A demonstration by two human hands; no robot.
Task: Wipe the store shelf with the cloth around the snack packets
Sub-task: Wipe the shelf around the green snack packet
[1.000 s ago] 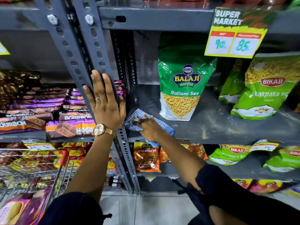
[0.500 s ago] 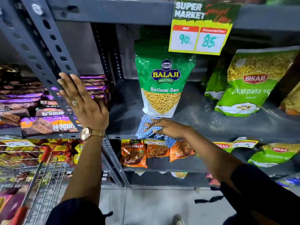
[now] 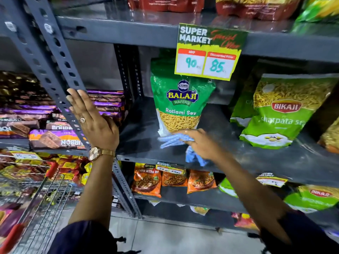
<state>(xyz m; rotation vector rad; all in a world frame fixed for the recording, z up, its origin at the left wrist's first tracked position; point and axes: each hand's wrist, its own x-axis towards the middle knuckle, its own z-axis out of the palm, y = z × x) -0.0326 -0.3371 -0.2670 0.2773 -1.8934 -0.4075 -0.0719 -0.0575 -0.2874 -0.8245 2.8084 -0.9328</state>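
Note:
My right hand (image 3: pixel 200 143) presses a blue checked cloth (image 3: pixel 173 141) onto the grey metal shelf (image 3: pixel 256 158), right in front of the base of an upright green Balaji sev packet (image 3: pixel 178 103). Part of the cloth hangs over the shelf's front edge. The hand and cloth are motion-blurred. To the right a green Bikaji packet (image 3: pixel 282 114) leans back on the same shelf. My left hand (image 3: pixel 91 121) lies flat, fingers together, against the slotted grey upright (image 3: pixel 55 74) of the rack.
A price sign (image 3: pixel 209 52) hangs from the shelf above the Balaji packet. Bourbon biscuit packs (image 3: pixel 55 140) fill the left bay. Orange snack packets (image 3: pixel 146 180) and more green packets sit on the shelf below. A wire trolley (image 3: pixel 36 198) stands at the lower left.
My right hand has slid the cloth rightward along the shelf, from the left corner to the front of the Balaji packet. My left hand stays on the upright.

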